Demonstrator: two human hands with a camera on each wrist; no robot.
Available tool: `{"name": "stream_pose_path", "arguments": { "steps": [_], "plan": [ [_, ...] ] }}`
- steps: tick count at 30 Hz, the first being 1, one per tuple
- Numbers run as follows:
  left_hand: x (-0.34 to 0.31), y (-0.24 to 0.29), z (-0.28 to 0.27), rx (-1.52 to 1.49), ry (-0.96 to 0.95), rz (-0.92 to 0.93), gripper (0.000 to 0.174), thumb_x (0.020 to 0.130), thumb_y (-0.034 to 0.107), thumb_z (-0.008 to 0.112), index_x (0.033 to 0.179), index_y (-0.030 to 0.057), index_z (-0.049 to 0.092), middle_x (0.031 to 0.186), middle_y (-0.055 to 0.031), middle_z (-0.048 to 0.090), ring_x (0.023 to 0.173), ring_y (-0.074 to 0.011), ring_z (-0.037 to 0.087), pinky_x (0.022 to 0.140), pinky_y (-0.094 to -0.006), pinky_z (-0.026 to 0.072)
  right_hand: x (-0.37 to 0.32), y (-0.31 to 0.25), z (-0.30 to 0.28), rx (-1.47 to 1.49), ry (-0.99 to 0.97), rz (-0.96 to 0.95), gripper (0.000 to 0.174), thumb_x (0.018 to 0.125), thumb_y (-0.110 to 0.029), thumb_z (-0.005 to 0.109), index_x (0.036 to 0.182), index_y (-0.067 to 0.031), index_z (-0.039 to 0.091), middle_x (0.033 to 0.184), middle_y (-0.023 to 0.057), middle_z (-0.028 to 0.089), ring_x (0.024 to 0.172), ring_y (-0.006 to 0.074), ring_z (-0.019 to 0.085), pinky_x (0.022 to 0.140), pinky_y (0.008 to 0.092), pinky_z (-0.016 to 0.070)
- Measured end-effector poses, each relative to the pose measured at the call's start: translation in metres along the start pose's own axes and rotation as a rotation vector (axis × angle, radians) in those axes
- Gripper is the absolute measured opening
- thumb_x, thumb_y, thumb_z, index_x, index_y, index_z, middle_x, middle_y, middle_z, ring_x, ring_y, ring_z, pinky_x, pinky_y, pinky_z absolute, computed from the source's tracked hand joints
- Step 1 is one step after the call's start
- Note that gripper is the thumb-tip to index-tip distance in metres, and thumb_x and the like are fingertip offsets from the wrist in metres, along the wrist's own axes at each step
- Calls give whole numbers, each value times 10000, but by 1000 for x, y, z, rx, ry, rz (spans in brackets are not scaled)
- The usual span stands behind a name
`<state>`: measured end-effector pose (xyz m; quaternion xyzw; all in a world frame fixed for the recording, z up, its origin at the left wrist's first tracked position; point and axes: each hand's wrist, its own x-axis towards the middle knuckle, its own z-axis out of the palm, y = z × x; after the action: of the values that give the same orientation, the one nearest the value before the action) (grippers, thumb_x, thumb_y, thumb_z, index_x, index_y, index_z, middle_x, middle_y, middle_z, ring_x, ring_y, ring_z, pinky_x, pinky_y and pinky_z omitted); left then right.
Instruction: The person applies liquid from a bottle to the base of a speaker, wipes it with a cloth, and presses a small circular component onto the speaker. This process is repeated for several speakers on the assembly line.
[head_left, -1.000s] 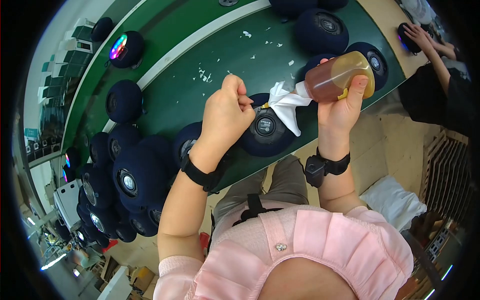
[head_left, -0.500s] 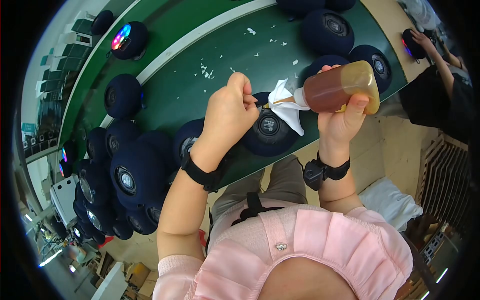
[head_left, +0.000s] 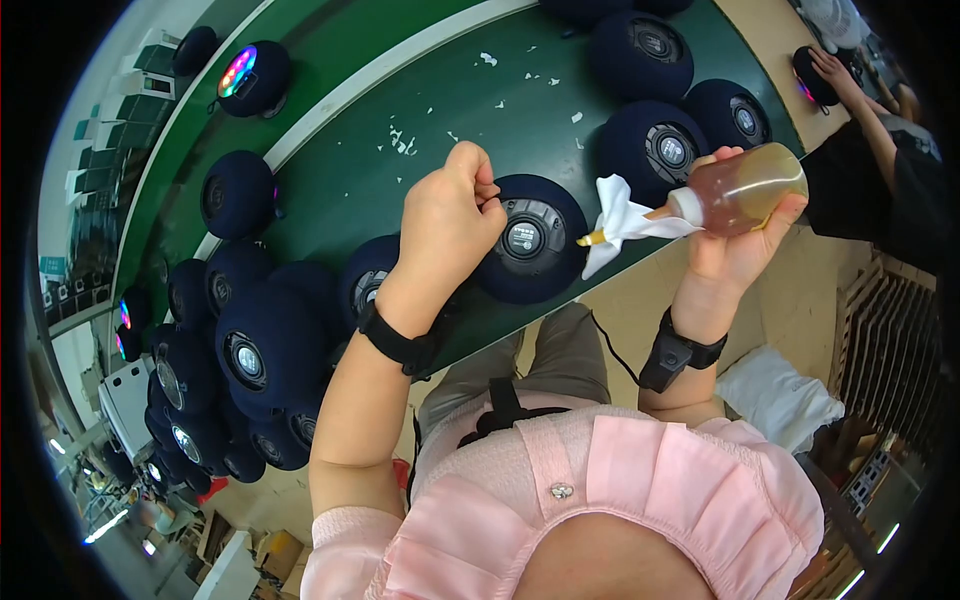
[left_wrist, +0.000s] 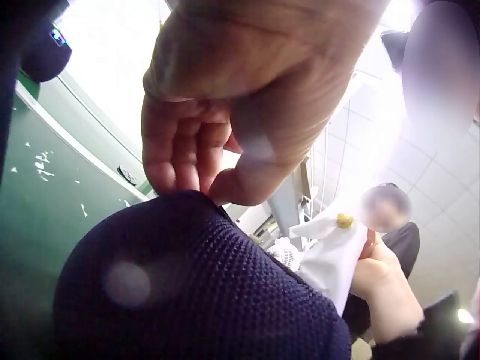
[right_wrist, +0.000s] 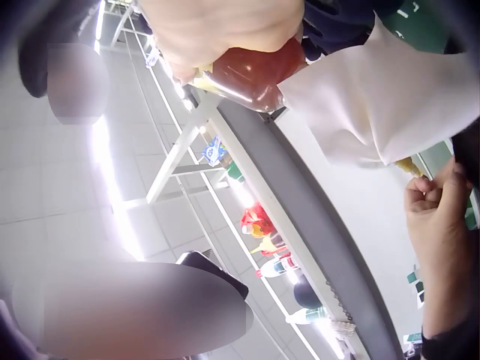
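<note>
Dark green tabletop (head_left: 440, 95) runs beneath the work, white scraps (head_left: 487, 59) scattered toward its far edge, and from my remote seat I see one round navy speaker (head_left: 525, 238) lying beside the near edge, its black panel facing up. What has just changed is on the right: the squeeze bottle (head_left: 748, 190) has drawn away from that speaker toward the tabletop's right end, so the yellow nozzle tip (head_left: 592, 239) now points at it across a narrow gap and touches nothing. The white cloth (head_left: 622, 218) has moved with it, wrapped round the nozzle and hanging loose. I take this to leave the speaker to the left hand (head_left: 443, 222) alone. Its thumb and curled fingers pinch at the rim of the fabric cover (left_wrist: 187, 262); whether they grip the fabric itself or some small loop I can't tell. The right hand (head_left: 738, 262) is clamped round the bottle, which is tilted almost onto its side, and my two hands are well apart. Another speaker (head_left: 640, 140) rests just beyond the bottle, farther from the near edge.
</note>
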<state>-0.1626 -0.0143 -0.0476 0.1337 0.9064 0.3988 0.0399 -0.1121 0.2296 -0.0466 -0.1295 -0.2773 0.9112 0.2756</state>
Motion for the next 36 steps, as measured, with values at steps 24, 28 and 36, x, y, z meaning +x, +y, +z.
{"name": "stream_pose_path", "arguments": {
  "steps": [24, 28, 36],
  "plan": [
    [-23, 11, 7, 504, 149, 232, 191, 687, 9, 595, 840, 63, 495, 618, -98, 577, 569, -276, 578, 519, -375, 454, 0, -6, -10, 357, 100, 306, 489, 863, -524, 452, 1101, -101, 509, 1025, 159, 538, 970, 315, 513, 832, 499, 434],
    [-29, 14, 6, 289, 176, 194, 228, 688, -9, 591, 884, 56, 495, 659, -103, 604, 600, -270, 601, 544, -365, 474, 4, -7, -13, 315, 86, 250, 485, 878, -519, 427, 1114, -101, 499, 1040, 172, 530, 979, 322, 515, 857, 481, 435],
    [-38, 15, 2, 201, 165, 12, 309, 673, 9, 636, 936, 39, 477, 723, -122, 623, 661, -294, 618, 596, -367, 493, 8, 3, -7, 240, 23, 139, 501, 868, -527, 445, 1115, -93, 500, 1031, 158, 545, 979, 328, 526, 867, 462, 450]
  ]
}}
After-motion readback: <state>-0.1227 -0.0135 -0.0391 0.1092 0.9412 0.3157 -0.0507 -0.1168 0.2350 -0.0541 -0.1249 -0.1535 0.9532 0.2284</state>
